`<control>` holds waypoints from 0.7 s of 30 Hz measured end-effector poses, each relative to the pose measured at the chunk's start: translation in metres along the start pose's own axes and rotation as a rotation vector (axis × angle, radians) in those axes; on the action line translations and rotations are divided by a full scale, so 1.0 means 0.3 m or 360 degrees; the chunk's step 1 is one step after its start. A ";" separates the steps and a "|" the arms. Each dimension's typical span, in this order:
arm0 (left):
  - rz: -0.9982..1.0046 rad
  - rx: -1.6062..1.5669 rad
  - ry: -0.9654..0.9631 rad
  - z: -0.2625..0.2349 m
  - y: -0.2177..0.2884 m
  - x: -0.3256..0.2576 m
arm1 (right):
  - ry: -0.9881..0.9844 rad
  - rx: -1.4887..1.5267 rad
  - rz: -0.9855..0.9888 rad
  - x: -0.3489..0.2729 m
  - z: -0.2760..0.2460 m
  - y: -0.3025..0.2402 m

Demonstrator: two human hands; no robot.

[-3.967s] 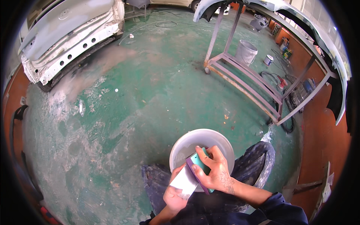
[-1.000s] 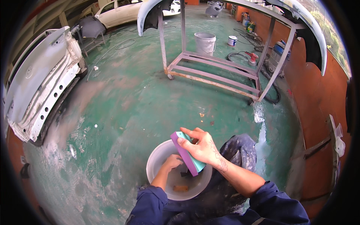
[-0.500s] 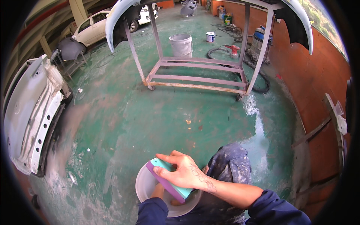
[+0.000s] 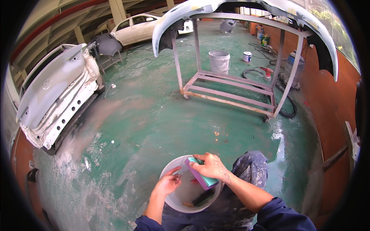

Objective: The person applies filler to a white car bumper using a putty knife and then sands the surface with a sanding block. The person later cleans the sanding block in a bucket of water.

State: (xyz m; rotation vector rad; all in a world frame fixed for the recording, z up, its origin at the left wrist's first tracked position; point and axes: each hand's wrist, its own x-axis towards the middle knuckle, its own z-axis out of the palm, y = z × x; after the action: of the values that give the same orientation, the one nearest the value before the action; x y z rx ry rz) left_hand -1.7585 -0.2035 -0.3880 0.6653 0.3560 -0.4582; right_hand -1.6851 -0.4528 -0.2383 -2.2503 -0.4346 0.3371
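My right hand [image 4: 211, 166] grips a teal and purple sanding block [image 4: 201, 176], tilted above the mouth of a whitish bucket [image 4: 169, 201]. Its thumb lies across the teal top. On the bucket's left side my left hand [image 4: 168, 183] hovers at the rim, index finger stretched out and the others partly bent; I make out nothing held in it. Cloudy liquid seems to fill the bucket's bottom, where a dark block [image 4: 202, 196] and a small tan piece [image 4: 187, 204] lie. A bit of red shows beside the sanding block.
Ahead stands a wheeled metal rack [image 4: 231, 97] carrying a car bumper [image 4: 169, 26]. A grey bucket [image 4: 219, 62], a hose and a vacuum [image 4: 291, 71] are behind it. To the left is a car panel [image 4: 54, 96]; farther back, a white car [image 4: 135, 30]. My knee [image 4: 250, 167] is beside the bucket.
My left hand has come up out of the bucket to its left rim. The right hand still holds the sanding block over it. The view has turned left, shifting everything rightward.
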 end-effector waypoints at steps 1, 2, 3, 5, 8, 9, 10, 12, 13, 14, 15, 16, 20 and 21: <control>0.0033 -0.0053 -0.0066 -0.003 -0.023 -0.029 | 0.0073 0.0083 -0.0060 -0.011 0.039 -0.016; 0.0061 -0.0108 -0.0136 0.006 -0.046 -0.058 | 0.0144 0.0166 -0.0108 -0.028 0.074 -0.030; 0.0061 -0.0021 -0.0077 0.076 -0.065 -0.086 | 0.0209 0.0247 -0.0138 -0.046 0.117 -0.031; 0.0137 0.0198 0.0079 0.224 -0.086 -0.135 | 0.0340 0.0322 -0.0369 -0.052 0.201 -0.004; 0.0451 0.0528 0.0339 0.358 -0.085 -0.170 | 0.0481 0.0316 -0.0586 -0.084 0.240 -0.011; 0.0607 0.0602 0.0333 0.373 -0.091 -0.151 | 0.0486 0.0267 -0.0597 -0.095 0.217 -0.020; 0.0855 0.0501 0.0373 0.292 -0.125 -0.147 | 0.0443 0.0330 -0.0677 -0.091 0.277 -0.020; 0.0973 -0.0237 0.0061 0.260 -0.157 -0.129 | 0.0383 0.0295 -0.0701 -0.106 0.287 -0.029; 0.1014 -0.0455 0.0046 0.293 -0.159 -0.134 | 0.0404 0.0253 -0.0707 -0.121 0.303 -0.022; 0.0943 -0.0537 0.0069 0.329 -0.152 -0.151 | 0.0439 0.0204 -0.0717 -0.128 0.314 -0.015; 0.0874 -0.0613 0.0085 0.374 -0.139 -0.178 | 0.0482 0.0155 -0.0731 -0.135 0.318 -0.013; 0.0801 -0.0689 0.0101 0.394 -0.131 -0.189 | 0.0402 0.0157 -0.0683 -0.152 0.313 -0.011; 0.0777 -0.0624 -0.0058 0.356 -0.117 -0.220 | 0.0262 0.0015 -0.0842 -0.220 0.301 -0.025; 0.0747 -0.0706 -0.0025 0.368 -0.124 -0.239 | 0.0288 -0.0014 -0.0782 -0.200 0.301 -0.033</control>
State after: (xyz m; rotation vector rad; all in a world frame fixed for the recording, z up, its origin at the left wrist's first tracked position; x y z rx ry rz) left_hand -1.8194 -0.2813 -0.2934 0.2946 0.2628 0.0671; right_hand -1.7752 -0.4110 -0.2828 -2.0737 -0.8649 -0.1219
